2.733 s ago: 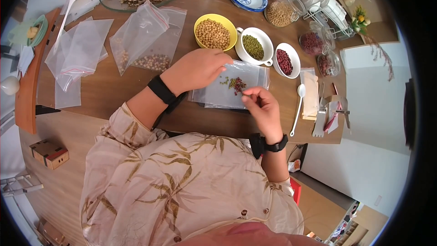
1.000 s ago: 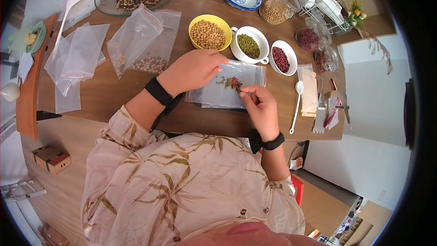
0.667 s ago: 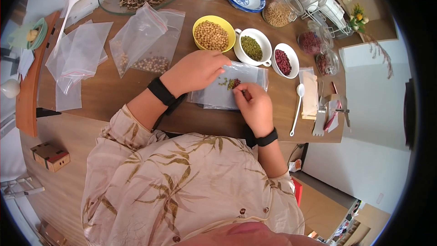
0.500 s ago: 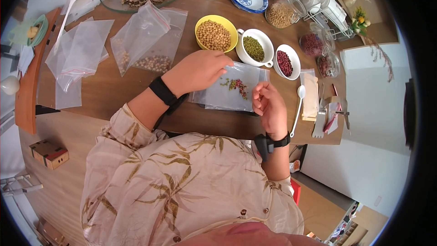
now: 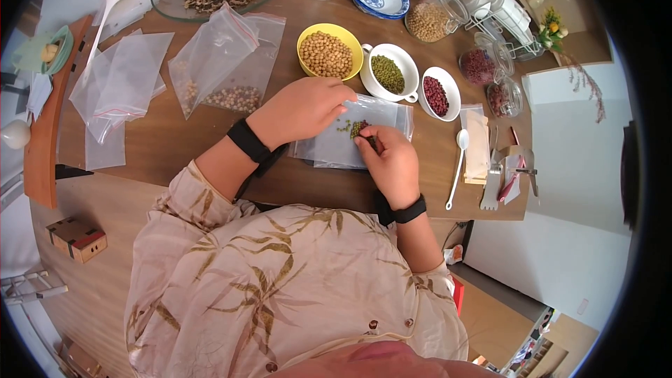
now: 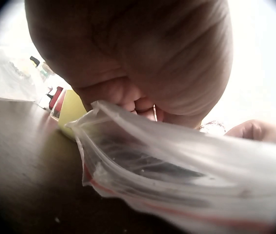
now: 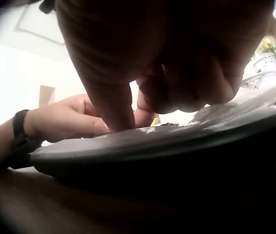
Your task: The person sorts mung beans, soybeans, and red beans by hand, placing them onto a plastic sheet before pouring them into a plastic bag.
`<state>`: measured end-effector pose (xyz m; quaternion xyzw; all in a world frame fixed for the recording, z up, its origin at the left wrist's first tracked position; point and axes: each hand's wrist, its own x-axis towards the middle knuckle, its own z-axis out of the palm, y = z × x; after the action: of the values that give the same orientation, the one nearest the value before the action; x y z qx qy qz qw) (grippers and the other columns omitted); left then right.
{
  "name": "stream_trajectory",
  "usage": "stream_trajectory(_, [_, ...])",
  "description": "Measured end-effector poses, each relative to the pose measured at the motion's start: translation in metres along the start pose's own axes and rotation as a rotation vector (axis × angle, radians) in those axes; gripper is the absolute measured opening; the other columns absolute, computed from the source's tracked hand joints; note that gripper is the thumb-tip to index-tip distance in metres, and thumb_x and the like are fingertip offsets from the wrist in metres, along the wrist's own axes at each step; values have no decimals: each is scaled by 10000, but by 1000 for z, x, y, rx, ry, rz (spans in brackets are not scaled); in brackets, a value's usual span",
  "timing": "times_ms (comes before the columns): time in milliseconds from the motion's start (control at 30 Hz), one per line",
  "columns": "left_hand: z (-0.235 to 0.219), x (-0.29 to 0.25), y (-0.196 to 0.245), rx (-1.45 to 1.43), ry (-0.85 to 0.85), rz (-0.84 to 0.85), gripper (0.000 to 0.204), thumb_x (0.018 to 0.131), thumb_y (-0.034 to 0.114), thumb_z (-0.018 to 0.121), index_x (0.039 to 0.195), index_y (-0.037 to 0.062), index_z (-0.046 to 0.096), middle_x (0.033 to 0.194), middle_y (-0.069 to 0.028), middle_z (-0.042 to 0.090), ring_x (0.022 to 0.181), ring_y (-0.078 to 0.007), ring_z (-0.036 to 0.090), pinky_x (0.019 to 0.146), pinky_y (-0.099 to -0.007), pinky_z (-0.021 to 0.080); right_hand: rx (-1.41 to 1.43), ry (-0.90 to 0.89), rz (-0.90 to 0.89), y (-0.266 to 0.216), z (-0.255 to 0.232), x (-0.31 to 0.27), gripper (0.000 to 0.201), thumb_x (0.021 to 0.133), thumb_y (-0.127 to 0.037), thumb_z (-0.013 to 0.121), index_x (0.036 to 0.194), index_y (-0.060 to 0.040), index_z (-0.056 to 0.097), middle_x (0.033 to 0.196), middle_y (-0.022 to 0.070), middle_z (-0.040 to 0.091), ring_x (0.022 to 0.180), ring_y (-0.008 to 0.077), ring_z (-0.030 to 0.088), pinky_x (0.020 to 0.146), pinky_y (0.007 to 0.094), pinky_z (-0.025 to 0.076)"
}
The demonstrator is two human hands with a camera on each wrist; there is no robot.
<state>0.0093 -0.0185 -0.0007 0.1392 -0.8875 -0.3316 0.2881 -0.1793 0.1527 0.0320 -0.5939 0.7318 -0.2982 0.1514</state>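
A small pile of green and dark red beans (image 5: 359, 128) lies on a clear zip bag (image 5: 329, 147) at the table's front. My right hand (image 5: 393, 161) is over the pile, thumb and index finger pinching at the beans; its palm side is hidden from the head camera. My left hand (image 5: 304, 112) holds the bag's upper left part, with curled fingers (image 6: 145, 105) right at the bag's raised, red-striped edge (image 6: 128, 192). A dark slab with a rounded edge (image 7: 143, 156) shows under the bag.
Behind the bag stand a yellow bowl (image 5: 357, 73) of chickpeas, a white bowl (image 5: 411, 85) of green beans and another white bowl (image 5: 453, 106) of red beans. Zip bags (image 5: 129, 73) lie left. A white spoon (image 5: 456, 168) and lidded jars (image 5: 427, 21) stand or lie right.
My right hand draws back to the right of the beans half a second ago, fingers loosely curled, and is now over them again with thumb and index together. My left hand stays put.
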Motion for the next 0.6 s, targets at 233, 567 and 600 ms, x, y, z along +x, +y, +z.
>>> stream_trajectory(233, [-2,-1,1,-6,6,1,228,1040,129,687,1249,45,725,1081,-145,724,1009,-384,721,876,-481,580,633,-142,273,34,-22,0,94,1044,-140,700,1065,-51,723,832,22,626,703,144,585,605,316,460])
stream_trajectory(567, [-3,1,5,-14,4,-17,188,1023,124,701,1187,42,740,1072,-144,737,1035,-381,723,890,-502,576,234,-49,168,15,-10,0,155,972,-140,846,1072,-30,802,758,28,591,659,154,552,607,338,452])
stream_trajectory(600, [-2,1,5,-12,5,-18,189,1024,125,699,1189,43,741,1073,-144,736,1036,-382,723,894,-502,576,234,-48,167,11,-8,1,155,972,-140,846,1072,-30,802,758,28,591,659,154,552,607,338,452])
